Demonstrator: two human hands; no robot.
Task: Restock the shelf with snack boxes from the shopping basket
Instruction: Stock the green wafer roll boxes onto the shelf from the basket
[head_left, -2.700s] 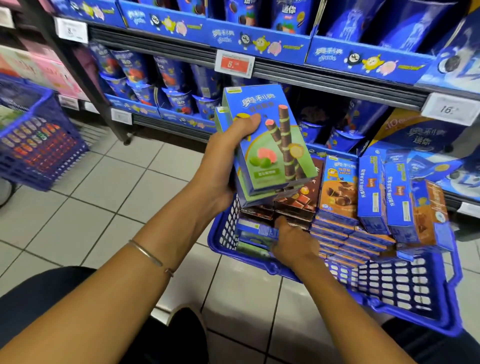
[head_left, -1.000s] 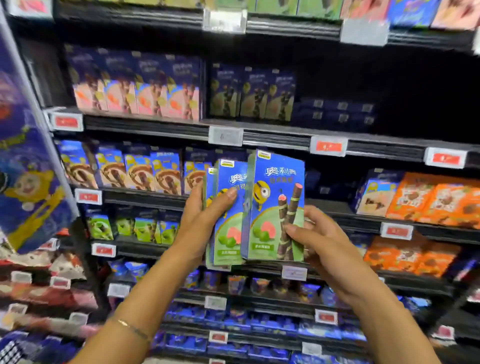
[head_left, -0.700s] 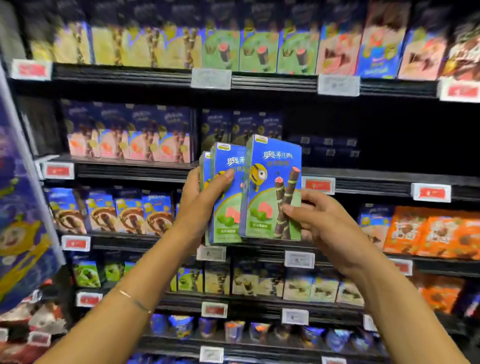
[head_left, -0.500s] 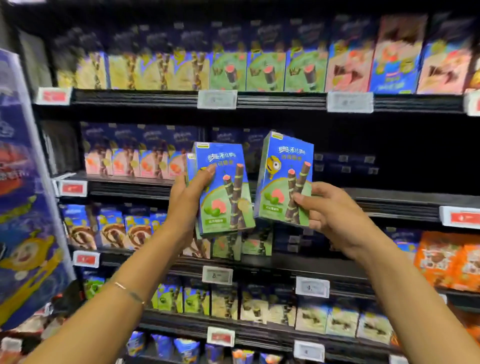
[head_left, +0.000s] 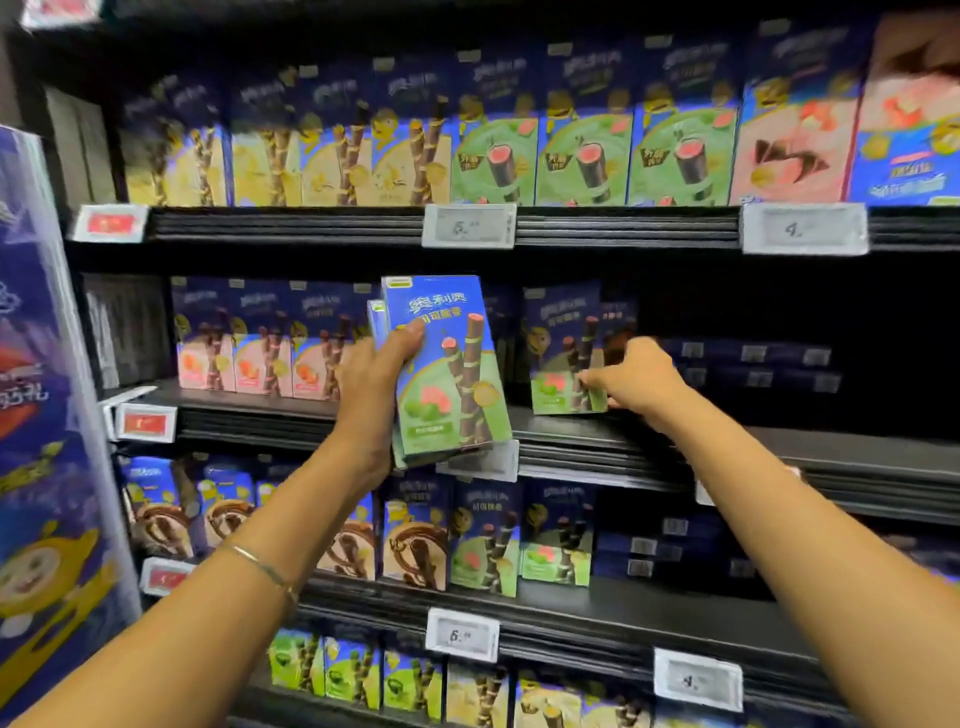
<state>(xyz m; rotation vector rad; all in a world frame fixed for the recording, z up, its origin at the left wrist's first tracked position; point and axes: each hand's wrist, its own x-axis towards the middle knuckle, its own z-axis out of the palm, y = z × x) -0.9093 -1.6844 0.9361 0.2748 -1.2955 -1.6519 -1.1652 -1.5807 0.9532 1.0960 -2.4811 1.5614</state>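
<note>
A: What do the hands hold?
B: The left hand (head_left: 374, 387) grips a small stack of snack boxes (head_left: 449, 374), at least 2, blue and green. The stack is a little tilted, in front of the middle shelf (head_left: 260, 418). The thumb lies on the front box.
A: And the other one?
B: The right hand (head_left: 641, 379) is further right and pinches the right edge of a single snack box (head_left: 561, 353) of the same kind. This box stands upright on the middle shelf.
A: What stands near?
B: A row of pink boxes (head_left: 260, 358) is at the left on this shelf. A white price tag (head_left: 498, 462) sits on the shelf edge, just below the stack.
</note>
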